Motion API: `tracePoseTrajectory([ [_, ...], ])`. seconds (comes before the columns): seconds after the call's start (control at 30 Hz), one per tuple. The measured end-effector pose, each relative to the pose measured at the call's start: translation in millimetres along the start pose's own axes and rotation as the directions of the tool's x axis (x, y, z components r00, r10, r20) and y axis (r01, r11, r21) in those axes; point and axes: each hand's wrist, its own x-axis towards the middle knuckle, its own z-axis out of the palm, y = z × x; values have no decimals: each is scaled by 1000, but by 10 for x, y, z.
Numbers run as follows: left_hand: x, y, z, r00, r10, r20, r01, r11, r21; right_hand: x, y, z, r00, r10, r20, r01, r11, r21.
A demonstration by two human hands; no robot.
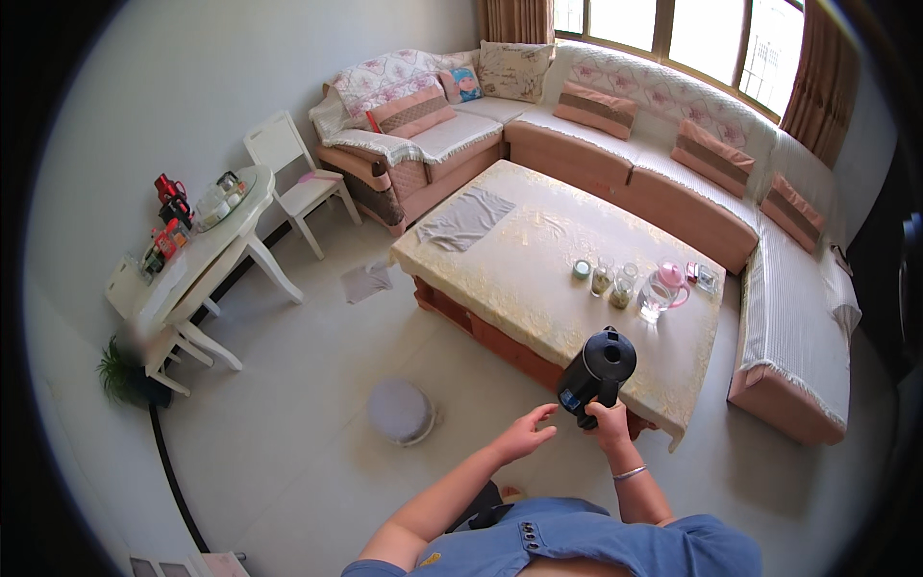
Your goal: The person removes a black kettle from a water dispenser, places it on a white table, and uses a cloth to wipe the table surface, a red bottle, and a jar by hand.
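A black electric kettle [588, 370] is held up by its handle in my right hand [609, 423], at the near edge of the coffee table. To its left, my left hand [525, 433] hovers with fingers apart, holding nothing, a little away from the kettle. Beyond the kettle on the table stand a glass pitcher [658, 296] with a pink lid and handle, two glasses [621, 290] with something greenish-brown in the bottom, and a small green-lidded jar [581, 269]. Whether the kettle holds water cannot be seen.
The coffee table [519, 250] has a cream patterned cloth and a grey cloth [469, 219] at its far left. A round grey stool [401, 411] stands on the floor to my left. A pink sectional sofa [692, 202] wraps the far and right sides. A white dining table [207, 252] stands left.
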Motion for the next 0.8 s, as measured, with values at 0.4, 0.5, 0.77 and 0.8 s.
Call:
tracePoseTrajectory([
  [0.4,1645,274,-1503,979,-8,204,3,1000,24,1698,-262,1342,996,-77,-40,82,986,145],
  [0.5,1991,361,-1835,973,-48,226,39,998,46,2014,-444,1630,998,2,-60,8,987,159],
  [0.77,2957,359,-2436,961,-165,222,165,986,18,3163,-564,2052,988,39,-151,-14,987,162],
  [0.8,3123,96,-2468,982,-58,181,55,998,21,3332,-518,2083,987,-23,-161,51,984,173],
])
